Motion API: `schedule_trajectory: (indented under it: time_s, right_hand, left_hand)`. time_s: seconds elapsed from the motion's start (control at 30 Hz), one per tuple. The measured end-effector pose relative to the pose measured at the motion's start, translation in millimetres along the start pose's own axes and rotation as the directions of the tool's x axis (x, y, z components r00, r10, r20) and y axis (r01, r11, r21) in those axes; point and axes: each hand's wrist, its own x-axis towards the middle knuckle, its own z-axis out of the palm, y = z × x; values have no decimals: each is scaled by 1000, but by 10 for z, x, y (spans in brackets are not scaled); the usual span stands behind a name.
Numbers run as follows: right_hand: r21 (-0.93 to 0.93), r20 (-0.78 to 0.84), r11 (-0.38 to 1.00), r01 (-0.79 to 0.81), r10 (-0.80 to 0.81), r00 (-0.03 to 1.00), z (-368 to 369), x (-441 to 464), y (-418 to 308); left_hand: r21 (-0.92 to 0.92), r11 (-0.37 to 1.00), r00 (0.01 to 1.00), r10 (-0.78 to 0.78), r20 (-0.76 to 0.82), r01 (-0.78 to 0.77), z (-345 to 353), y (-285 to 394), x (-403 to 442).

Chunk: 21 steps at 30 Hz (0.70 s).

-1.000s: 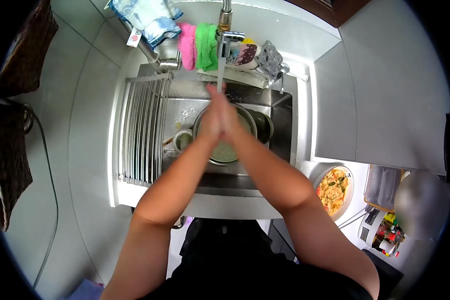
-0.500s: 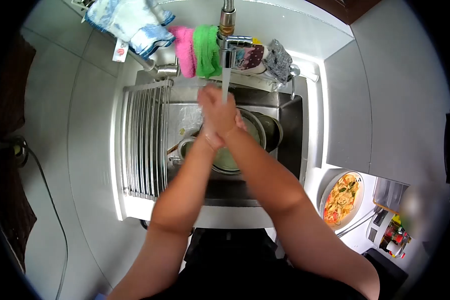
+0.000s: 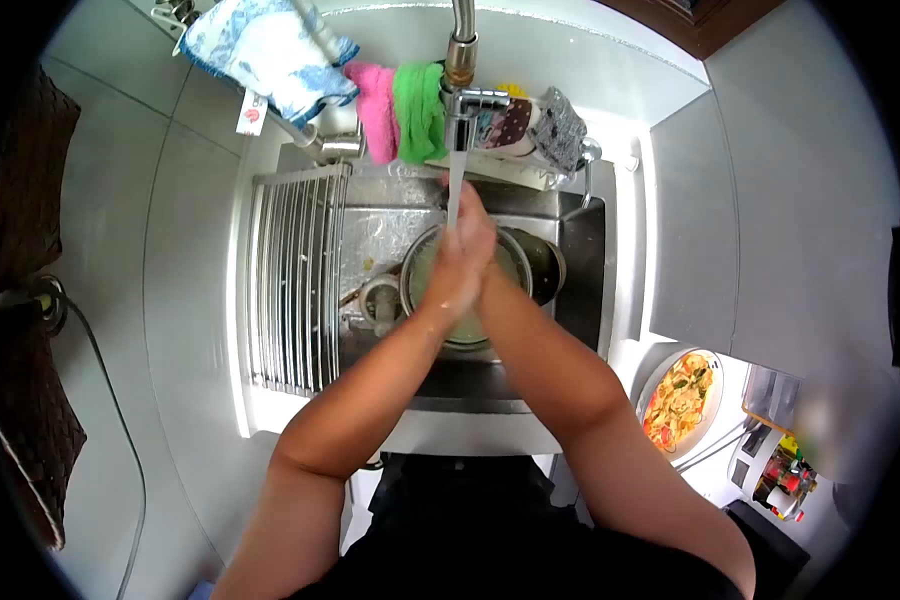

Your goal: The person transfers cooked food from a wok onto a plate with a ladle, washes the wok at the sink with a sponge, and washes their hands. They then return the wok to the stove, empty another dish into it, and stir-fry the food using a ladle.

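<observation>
We hold our two hands pressed together beneath the running tap (image 3: 461,128), the left hand (image 3: 450,277) and the right hand (image 3: 479,228) against each other. Their outlines are blurred, so we cannot tell how the fingers lie. The stream of water (image 3: 456,190) falls straight from the spout onto them, over the middle of the sink (image 3: 595,300).

Under our hands sits a large pot (image 3: 519,264) with pale greenish liquid in it, partly hidden by our wrists. A small cup (image 3: 380,301) stands just to its left, and a darker pot (image 3: 547,262) lies close on its right. A metal drying rack (image 3: 295,285) spans the left end of the sink.

Behind, a pink cloth (image 3: 374,112) and a green cloth (image 3: 419,110) hang side by side, left of the tap. To our right, a dish (image 3: 704,422) of cooked food (image 3: 679,400) rests on the white desk (image 3: 625,355).
</observation>
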Motion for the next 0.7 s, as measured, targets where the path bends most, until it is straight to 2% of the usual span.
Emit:
schedule_trajectory:
  time_s: [0.03, 0.07, 0.1, 0.13, 0.2, 0.27, 0.3, 0.33, 0.37, 0.43, 0.5, 0.53, 0.57, 0.6, 0.67, 0.7]
  right_hand:
    - [101, 159, 951, -291, 273, 949, -116, 30, -86]
    - [228, -64, 970, -85, 102, 993, 295, -86, 86]
    - [262, -282, 953, 154, -77, 956, 733, -211, 197]
    - [263, -300, 956, 133, -50, 953, 725, -215, 205]
    - [339, -115, 936, -93, 140, 983, 266, -87, 3]
    - [349, -109, 930, -112, 159, 981, 312, -178, 2]
    - [327, -179, 943, -59, 123, 976, 469, -242, 15]
    - [304, -221, 952, -26, 97, 970, 532, -240, 66]
    - [332, -188, 940, -70, 139, 972, 420, -193, 26]
    - [373, -124, 915, -153, 213, 969, 196, -40, -28]
    - [367, -231, 923, -118, 213, 949, 406, -125, 31]
    - [387, -256, 918, -88, 198, 946, 568, -167, 72]
    - [463, -215, 880, -104, 225, 950, 592, -180, 8]
    - [505, -17, 848, -162, 198, 980, 437, -188, -235]
    - [283, -203, 950, -134, 196, 959, 349, 104, 315]
    - [361, -149, 927, -105, 168, 974, 381, -43, 94]
  left_hand:
    - [-24, 998, 995, 63, 84, -61, 72, 216, -162]
    - [-27, 1000, 981, 8, 194, -3, -226, 163, 116]
    - [-27, 997, 955, -58, 290, 69, -319, 226, 132]
    - [70, 997, 989, -40, 143, 30, -226, 137, 52]
    - [385, 922, 997, 71, -29, -54, 164, 114, -40]
    - [201, 979, 998, -26, 59, 14, -45, 107, 32]
    - [113, 992, 992, -75, 103, 63, -131, 137, 54]
    - [197, 980, 1000, 5, 10, -7, -97, 106, 52]
    - [292, 954, 992, 93, -81, -66, -60, 74, 37]
    - [419, 905, 965, 173, -196, -77, 162, -122, 101]
    - [322, 946, 988, 89, -127, -44, 132, -236, 148]
    - [174, 985, 1000, -3, 8, 2, -133, -94, 198]
    - [36, 997, 986, -67, 151, 62, -294, 18, 238]
    - [148, 985, 984, 111, -139, -90, -150, -158, 225]
    - [184, 975, 987, 143, -74, -127, -70, -178, 168]
    - [171, 981, 996, 84, 25, -87, -133, -103, 144]
